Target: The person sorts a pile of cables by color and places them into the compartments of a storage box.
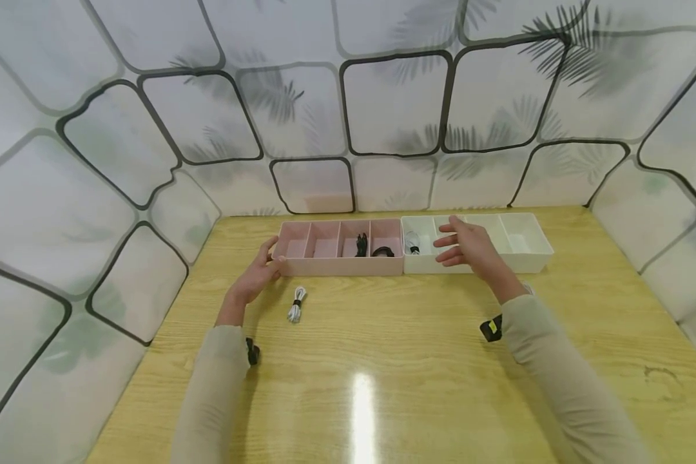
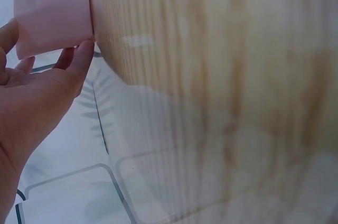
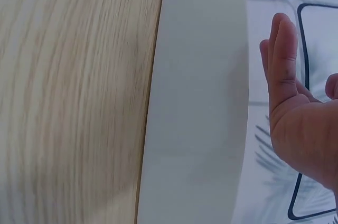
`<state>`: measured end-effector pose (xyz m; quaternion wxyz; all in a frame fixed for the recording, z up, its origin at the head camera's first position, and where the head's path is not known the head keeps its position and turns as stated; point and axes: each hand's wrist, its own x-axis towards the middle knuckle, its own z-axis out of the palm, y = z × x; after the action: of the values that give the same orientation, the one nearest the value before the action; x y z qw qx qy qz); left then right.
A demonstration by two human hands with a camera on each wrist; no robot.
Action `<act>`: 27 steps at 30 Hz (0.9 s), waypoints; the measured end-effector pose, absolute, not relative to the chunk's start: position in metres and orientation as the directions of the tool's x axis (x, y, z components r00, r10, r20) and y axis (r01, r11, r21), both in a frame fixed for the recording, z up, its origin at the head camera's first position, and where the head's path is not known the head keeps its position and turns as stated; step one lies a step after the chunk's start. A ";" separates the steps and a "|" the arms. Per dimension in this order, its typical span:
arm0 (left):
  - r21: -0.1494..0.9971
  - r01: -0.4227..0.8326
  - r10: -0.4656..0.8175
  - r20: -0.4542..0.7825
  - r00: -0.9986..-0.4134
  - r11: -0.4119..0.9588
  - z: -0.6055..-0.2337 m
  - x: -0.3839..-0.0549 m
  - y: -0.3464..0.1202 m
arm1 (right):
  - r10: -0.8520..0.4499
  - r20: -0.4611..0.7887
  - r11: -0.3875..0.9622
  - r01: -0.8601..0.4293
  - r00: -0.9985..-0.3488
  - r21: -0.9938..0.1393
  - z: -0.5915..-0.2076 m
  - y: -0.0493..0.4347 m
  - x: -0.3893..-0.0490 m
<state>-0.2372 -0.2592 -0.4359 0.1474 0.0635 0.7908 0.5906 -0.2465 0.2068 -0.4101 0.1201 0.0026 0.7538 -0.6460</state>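
Observation:
At the left end of a pink divided box (image 1: 342,267), my left hand (image 1: 255,278) grips the box's end between thumb and fingers; the left wrist view shows them around the pink end wall (image 2: 53,12). My right hand (image 1: 472,248) hovers over a white divided box (image 1: 528,263), fingers extended and holding nothing. Two black cables sit in the pink box: a folded one (image 1: 362,244) in the third compartment from the left, a coiled one (image 1: 383,252) in the rightmost. A pale cable bundle (image 1: 412,243) lies in the white box's leftmost compartment.
A white cable bundle (image 1: 297,304) with a dark tie lies on the wooden table (image 1: 417,361), in front of the pink box. The two boxes stand end to end near the back wall (image 1: 394,183). Patterned walls bound the table's back and sides.

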 end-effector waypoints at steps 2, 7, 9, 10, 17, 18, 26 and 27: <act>0.953 -0.063 0.274 -0.148 -0.950 0.297 -0.439 -0.239 -0.261 | -0.162 -0.182 0.150 0.158 -0.970 -0.976 -0.409 0.200 -0.245; 0.949 -0.056 0.270 -0.145 -0.952 0.311 -0.450 -0.246 -0.265 | -0.202 -0.182 0.134 0.158 -0.962 -0.978 -0.407 0.184 -0.238; 0.949 -0.060 0.267 -0.147 -0.952 0.310 -0.450 -0.245 -0.265 | -0.211 -0.182 0.131 0.157 -0.960 -0.979 -0.408 0.178 -0.235; 0.950 -0.060 0.267 -0.146 -0.952 0.307 -0.450 -0.245 -0.265 | -0.216 -0.181 0.129 0.156 -0.959 -0.979 -0.409 0.174 -0.234; 0.952 -0.051 0.273 -0.138 -0.952 0.303 -0.449 -0.244 -0.266 | -0.256 -0.158 0.129 0.128 -0.954 -0.983 -0.415 0.144 -0.226; 0.951 -0.048 0.275 -0.136 -0.952 0.304 -0.448 -0.245 -0.266 | -0.264 -0.158 0.134 0.126 -0.952 -0.983 -0.417 0.139 -0.225; 0.955 -0.042 0.281 -0.128 -0.951 0.293 -0.449 -0.246 -0.268 | -0.340 -0.183 0.158 0.136 -0.923 -0.978 -0.432 0.091 -0.222; 0.955 -0.042 0.283 -0.128 -0.950 0.293 -0.450 -0.246 -0.268 | -0.344 -0.189 0.165 0.139 -0.920 -0.976 -0.434 0.085 -0.221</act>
<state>-0.2464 -0.2684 -0.4503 0.1377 0.0762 0.7923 0.5895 -0.2215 0.0851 -0.4345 0.1882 -0.0694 0.7396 -0.6424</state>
